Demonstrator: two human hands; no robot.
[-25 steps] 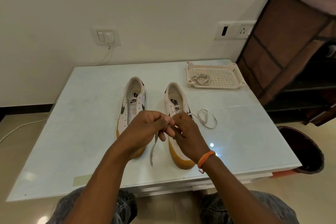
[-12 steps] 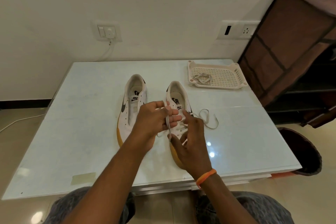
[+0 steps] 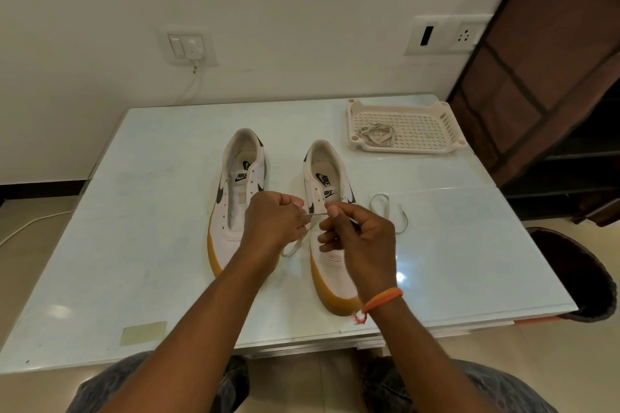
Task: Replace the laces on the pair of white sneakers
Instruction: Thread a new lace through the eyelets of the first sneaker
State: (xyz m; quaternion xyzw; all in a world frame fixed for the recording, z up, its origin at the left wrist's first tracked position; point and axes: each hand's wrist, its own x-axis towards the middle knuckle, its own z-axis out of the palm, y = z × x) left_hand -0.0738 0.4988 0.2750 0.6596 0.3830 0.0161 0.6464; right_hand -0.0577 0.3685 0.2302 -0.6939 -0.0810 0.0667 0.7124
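Two white sneakers with gum soles stand side by side on the white table (image 3: 134,245), toes toward me. The left sneaker (image 3: 235,198) has no lace. Over the right sneaker (image 3: 323,184), my left hand (image 3: 273,223) and my right hand (image 3: 357,235) each pinch the same pale lace (image 3: 317,214), stretched taut between them. One lace end hangs below my left hand (image 3: 292,250). The rest of the lace loops on the table to the right of the shoe (image 3: 385,211). My hands hide the shoe's lower eyelets.
A cream perforated tray (image 3: 422,126) at the back right holds another bundled lace (image 3: 375,134). A brown fabric rack (image 3: 553,60) stands to the right, with a dark bin (image 3: 577,275) on the floor beside the table. A tape patch (image 3: 143,332) lies near the front edge.
My hands have separated slightly and drawn the lace taut across the right sneaker. Earlier they were pressed together with the lace end dangling lower.
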